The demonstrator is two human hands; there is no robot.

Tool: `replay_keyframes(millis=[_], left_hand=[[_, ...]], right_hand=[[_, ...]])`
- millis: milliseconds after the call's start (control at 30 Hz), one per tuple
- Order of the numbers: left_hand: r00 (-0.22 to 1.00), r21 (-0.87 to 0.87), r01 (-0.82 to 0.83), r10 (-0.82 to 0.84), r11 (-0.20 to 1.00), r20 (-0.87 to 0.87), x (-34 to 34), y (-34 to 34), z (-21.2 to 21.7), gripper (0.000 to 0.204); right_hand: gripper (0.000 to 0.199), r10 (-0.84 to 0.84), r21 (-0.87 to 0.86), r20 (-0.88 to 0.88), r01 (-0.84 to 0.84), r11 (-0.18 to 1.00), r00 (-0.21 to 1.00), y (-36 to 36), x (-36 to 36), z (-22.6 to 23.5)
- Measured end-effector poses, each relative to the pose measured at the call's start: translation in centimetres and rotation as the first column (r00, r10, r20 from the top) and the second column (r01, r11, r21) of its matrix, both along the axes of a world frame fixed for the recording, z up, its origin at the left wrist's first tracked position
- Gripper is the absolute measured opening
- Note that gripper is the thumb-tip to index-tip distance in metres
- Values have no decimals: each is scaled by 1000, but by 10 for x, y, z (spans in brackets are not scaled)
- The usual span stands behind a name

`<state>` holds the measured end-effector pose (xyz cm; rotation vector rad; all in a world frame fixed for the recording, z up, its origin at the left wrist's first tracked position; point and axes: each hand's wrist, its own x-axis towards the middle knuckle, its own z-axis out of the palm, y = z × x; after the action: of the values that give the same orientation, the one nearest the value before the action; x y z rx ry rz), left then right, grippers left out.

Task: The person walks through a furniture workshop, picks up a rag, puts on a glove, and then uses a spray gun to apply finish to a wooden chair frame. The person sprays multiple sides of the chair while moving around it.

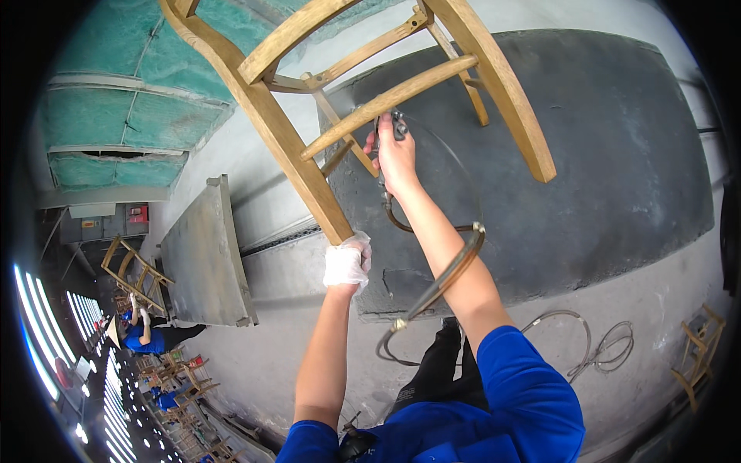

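A bare wooden chair frame is held up in front of me, tilted, with its legs and rungs spread across the upper middle. My left hand, in a thin white glove, is closed round the lower end of one long leg. My bare right hand grips a small metal spray gun just beyond the chair's front rung. Part of the gun is hidden by my fingers. From its handle a brown hose loops down past my right forearm.
A large dark grey board lies beneath the chair. Another grey panel stands to the left, below green wall sheeting. Loose hose coils on the floor at right, near a wooden chair. A co-worker handles another chair far left.
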<state>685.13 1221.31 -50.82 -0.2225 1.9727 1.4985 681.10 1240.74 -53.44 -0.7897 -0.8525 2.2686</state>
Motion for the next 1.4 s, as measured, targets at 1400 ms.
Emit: replay_keyframes(millis=[1400], left_hand=[[998, 85, 59, -57, 995, -31, -9, 9, 7, 21]], right_hand=[[43, -306, 437, 288, 160, 885, 907, 28, 129, -45]])
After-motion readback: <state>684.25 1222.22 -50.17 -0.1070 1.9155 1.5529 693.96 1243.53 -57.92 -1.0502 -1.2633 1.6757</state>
